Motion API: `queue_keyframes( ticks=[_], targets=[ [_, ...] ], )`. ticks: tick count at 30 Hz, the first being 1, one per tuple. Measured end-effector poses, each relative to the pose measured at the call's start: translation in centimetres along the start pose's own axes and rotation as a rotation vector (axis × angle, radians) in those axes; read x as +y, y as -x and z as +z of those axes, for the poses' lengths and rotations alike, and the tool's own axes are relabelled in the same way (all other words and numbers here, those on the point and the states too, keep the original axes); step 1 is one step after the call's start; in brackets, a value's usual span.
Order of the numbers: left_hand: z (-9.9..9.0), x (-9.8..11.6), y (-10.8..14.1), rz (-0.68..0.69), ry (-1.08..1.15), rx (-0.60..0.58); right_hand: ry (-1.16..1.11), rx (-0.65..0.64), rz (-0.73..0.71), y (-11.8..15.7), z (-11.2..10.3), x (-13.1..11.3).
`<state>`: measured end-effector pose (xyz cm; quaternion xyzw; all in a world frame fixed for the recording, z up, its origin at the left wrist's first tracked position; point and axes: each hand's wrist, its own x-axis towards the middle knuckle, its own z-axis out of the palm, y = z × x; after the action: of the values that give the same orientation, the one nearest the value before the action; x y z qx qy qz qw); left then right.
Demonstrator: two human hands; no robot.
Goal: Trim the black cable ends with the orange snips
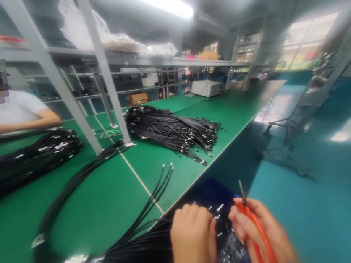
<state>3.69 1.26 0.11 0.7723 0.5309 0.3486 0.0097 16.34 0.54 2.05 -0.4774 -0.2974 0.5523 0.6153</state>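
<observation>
My left hand [192,239] is closed in a fist at the table's front edge. Black cables [137,239] run across the green table into it, though its fingertips are hidden from me. To its right, my right hand [266,231] is wrapped round orange-handled pliers [258,227], their narrow metal jaws pointing up. Several cable ends with pale tips [163,168] stick up behind my left hand. Below and between my hands is a dark blue container [215,188] with small shiny pieces in it, partly blurred.
On the green table [114,206] lie a large pile of black cables [171,127] and another bundle [29,160] at left, near a co-worker [23,106]. Grey posts [105,67] hold up a shelf. A white box-shaped device [207,88] stands farther back; a wheeled rack [286,144] is at right.
</observation>
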Motion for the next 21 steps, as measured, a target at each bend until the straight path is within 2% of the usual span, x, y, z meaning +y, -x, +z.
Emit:
queue_keyframes(
  ticks=[1, 4, 6, 8, 10, 13, 15, 17, 21],
  targets=[
    [1.0, 0.5, 0.1, -0.005, 0.004, -0.077, -0.01, 0.013, 0.0, -0.1, -0.3, -0.1],
    [3.5, 1.4, 0.6, 0.028, -0.008, -0.171, -0.028, 0.071, 0.032, -0.6, -1.4, -0.9],
    [3.8, 0.7, 0.6, 0.055, 0.025, -0.2, -0.002, 0.042, 0.094, -1.1, -2.1, -1.3],
    [2.8, -1.4, 0.3, -0.013, 0.018, -0.154, 0.074, 0.042, 0.09, -1.5, -2.5, -1.5],
    [1.2, -4.6, -0.2, -0.159, -0.048, -0.05, 0.139, 0.027, 0.037, -1.8, -2.2, -1.2],
    [-0.3, -9.6, -0.6, -0.268, -0.062, 0.071, 0.316, -0.061, -0.11, -2.2, -0.2, 0.5],
    [-0.2, -12.1, -0.5, -0.282, -0.007, 0.114, 0.534, -0.13, -0.241, -2.8, 1.5, 2.2],
    [0.6, -13.6, -0.2, -0.277, 0.08, 0.146, 0.622, -0.192, -0.317, -3.5, 3.1, 4.1],
    [1.2, -14.5, 0.0, -0.281, 0.263, 0.182, 0.574, -0.207, -0.27, -3.6, 3.8, 8.1]
  ],
)
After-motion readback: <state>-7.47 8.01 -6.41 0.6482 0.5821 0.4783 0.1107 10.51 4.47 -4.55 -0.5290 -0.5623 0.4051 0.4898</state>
